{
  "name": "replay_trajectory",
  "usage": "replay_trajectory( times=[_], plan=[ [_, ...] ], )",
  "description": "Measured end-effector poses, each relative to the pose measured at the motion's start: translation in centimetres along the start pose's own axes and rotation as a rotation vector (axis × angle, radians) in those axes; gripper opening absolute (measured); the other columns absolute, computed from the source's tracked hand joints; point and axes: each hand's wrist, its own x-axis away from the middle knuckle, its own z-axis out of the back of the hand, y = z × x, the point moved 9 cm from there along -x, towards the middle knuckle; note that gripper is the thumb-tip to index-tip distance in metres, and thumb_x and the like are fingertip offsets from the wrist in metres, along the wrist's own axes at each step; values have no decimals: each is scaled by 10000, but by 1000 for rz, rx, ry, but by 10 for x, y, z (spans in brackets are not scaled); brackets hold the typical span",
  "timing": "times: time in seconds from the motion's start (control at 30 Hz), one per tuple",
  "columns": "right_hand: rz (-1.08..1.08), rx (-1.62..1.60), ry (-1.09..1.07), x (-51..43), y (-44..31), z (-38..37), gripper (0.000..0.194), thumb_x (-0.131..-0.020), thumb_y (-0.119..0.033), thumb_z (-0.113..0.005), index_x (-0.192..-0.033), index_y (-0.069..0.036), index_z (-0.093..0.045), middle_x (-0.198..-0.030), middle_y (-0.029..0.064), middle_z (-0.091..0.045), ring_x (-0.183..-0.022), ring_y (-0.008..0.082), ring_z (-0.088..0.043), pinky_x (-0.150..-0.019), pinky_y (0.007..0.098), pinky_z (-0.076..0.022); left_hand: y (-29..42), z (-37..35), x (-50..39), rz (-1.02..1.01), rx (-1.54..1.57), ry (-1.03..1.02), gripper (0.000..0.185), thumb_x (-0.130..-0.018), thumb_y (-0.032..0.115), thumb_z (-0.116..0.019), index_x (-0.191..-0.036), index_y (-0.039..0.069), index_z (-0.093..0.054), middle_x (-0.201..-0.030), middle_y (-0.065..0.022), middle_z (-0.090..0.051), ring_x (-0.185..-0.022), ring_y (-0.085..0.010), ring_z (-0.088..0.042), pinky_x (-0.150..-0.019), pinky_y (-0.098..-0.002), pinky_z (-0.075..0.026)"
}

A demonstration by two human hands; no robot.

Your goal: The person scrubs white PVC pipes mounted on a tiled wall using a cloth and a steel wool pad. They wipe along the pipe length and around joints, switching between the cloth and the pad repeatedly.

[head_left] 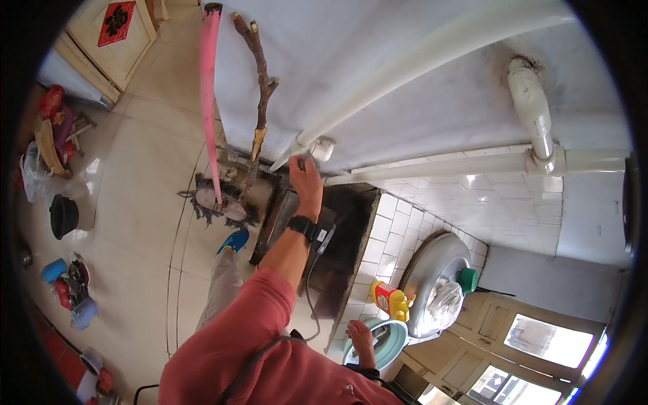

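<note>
My left hand [306, 185], with a black band on the wrist, reaches forward to the lower end of a white pipe [349, 109] at the wall. Its fingers are closed around a small grey wad [307, 162], perhaps a cloth or scouring pad, mostly hidden by the hand. Just beyond it, a white fitting [323, 149] juts from the pipe. My right hand [360, 335] hangs low at the rim of a pale green basin [400, 338], its fingers partly curled. Whether it grips anything cannot be made out. Dark objects lie inside the basin.
A pink-handled mop [207, 101] and a rough branch [262, 86] lean on the wall. Below my left forearm is a dark recess [349, 228]. A yellow jug [392, 298] and a large metal lid [435, 283] sit on the tiled ledge [387, 238]. A black bucket [64, 216] stands left.
</note>
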Motion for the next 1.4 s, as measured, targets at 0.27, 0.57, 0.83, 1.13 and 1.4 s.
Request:
replay_trajectory(
  times=[0.27,0.57,0.83,1.13,1.4],
  plan=[
    [-66,-57,18,1,19,-2,279,-943,-235,-653,-1117,-23,-704,-868,79,-724,-763,146,-689,-699,298,-553,30,-1,-24,-68,-13,55,227,-927,92,-570,-1122,-24,-586,-1014,-170,-642,-926,-302,-637,-843,-419,-507],
    [-133,-130,-7,13,28,-5,290,-941,-205,-653,-1125,16,-692,-871,90,-721,-744,145,-683,-667,289,-542,24,0,-23,-218,34,181,260,-913,77,-556,-1154,-13,-584,-1162,-154,-609,-1003,-335,-598,-924,-435,-491],
    [-167,-127,4,11,33,-13,273,-929,-191,-645,-1110,4,-706,-862,87,-725,-767,156,-703,-673,298,-553,26,-1,-34,-195,33,118,231,-923,53,-531,-1138,-13,-586,-1042,-135,-581,-877,-305,-589,-848,-378,-498],
    [-109,-40,-94,-1,20,-29,300,-973,-217,-622,-1161,11,-674,-967,101,-722,-855,181,-721,-723,296,-569,25,-1,-32,-87,56,33,218,-961,59,-530,-1157,-17,-587,-1044,-155,-586,-971,-304,-574,-914,-418,-476],
    [-13,-50,-49,-14,6,-29,271,-924,-229,-627,-1052,-4,-707,-827,82,-707,-770,177,-680,-721,310,-543,44,3,-53,-268,-163,-36,168,-930,31,-551,-1091,-12,-572,-1073,-192,-565,-982,-371,-560,-890,-419,-472]
  ],
)
